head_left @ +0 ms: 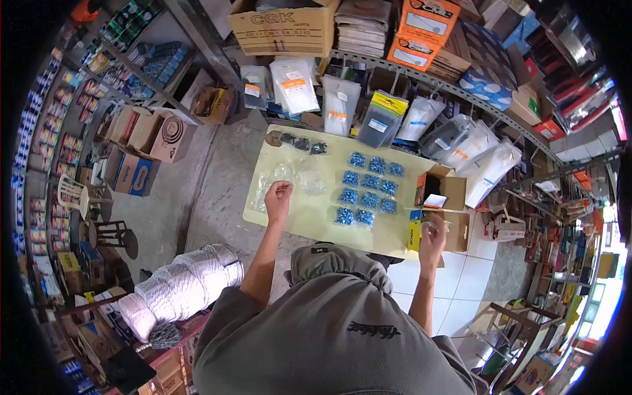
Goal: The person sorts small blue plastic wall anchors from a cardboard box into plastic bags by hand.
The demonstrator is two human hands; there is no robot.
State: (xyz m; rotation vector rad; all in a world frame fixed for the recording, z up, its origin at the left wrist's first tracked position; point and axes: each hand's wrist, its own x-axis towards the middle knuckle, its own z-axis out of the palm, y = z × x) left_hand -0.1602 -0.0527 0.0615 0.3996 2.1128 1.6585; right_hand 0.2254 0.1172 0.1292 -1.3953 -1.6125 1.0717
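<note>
1. Pinched shut, left hand [278,197] grips a clear bag [289,176] on the table [263,212], centre-left of frame.
2. Right hand [431,238], by the cardboard box [454,187] centre-right, curls; its hold I cannot tell.
3. Bag looks light, limp, slippery: take its edge.

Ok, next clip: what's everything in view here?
table: one, pale yellow, centre
small bags of blue parts: eleven, blue, in rows on the table
dark bags: about three, black, table's far edge
clear bags: several, transparent, by the left hand
cardboard boxes: two, brown, open, table's right edge
hanging bags: many, clear or white, shelf behind
CGK carton: one, brown, top shelf
ribbed roll: one, silver-white, floor
left hand: above the clear bags
right hand: at the nearer box
</note>
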